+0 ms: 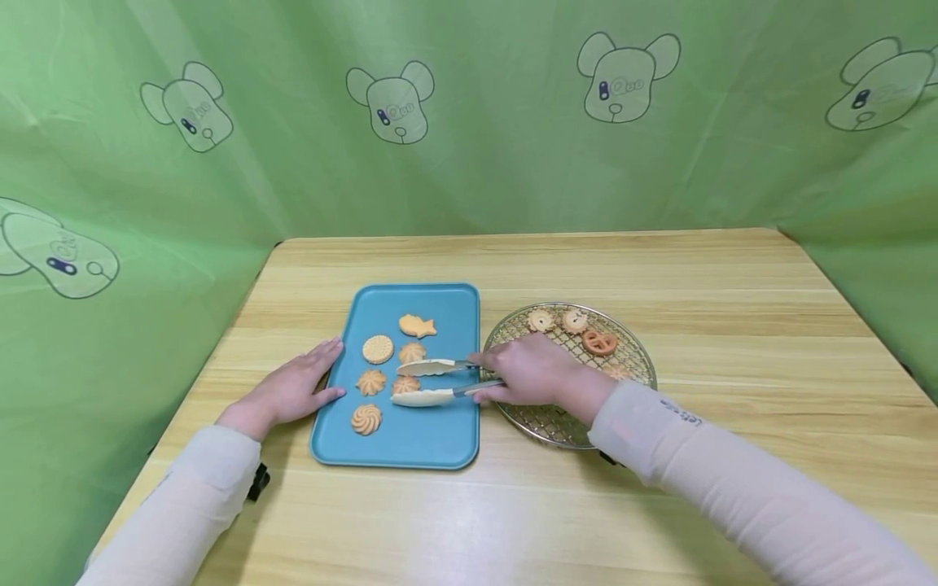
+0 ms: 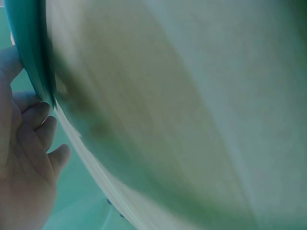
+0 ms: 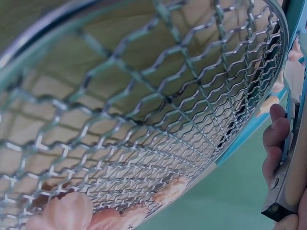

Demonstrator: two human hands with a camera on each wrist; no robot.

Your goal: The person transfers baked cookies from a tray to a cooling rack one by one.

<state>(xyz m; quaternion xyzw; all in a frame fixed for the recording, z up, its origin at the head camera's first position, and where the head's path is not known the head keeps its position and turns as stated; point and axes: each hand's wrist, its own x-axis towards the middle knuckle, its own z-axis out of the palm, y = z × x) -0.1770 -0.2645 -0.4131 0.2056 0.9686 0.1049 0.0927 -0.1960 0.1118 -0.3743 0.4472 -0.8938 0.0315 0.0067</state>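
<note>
Blue tray [image 1: 432,446], lying with its long axis running away from the person, bears six cookies, and a round wire rack [image 1: 545,419] stands just beside it on the right. The right hand [image 1: 538,368] reaches across the rack, fingers curled round a pair of tongs [image 1: 440,395], which point leftward over the tray, roughly square to its length. The tong arms stand apart; between them, near the tips, lies a flower-shaped cookie [image 1: 405,385], directly left of the right hand along the tongs' axis; whether both arms touch it cannot be determined. A second flower-shaped cookie [image 1: 412,352] sits just beyond the far arm. The right hand, by way of the tongs, is better placed to reach the enclosed cookie. The left hand [image 1: 296,387] rests against the tray's left edge, fingers extended, thumb spread, holding no cookie. On the rack's far part are two pale round cookies [image 1: 541,320] and a brown pretzel-shaped cookie [image 1: 599,343], all well apart from the tong tips
</note>
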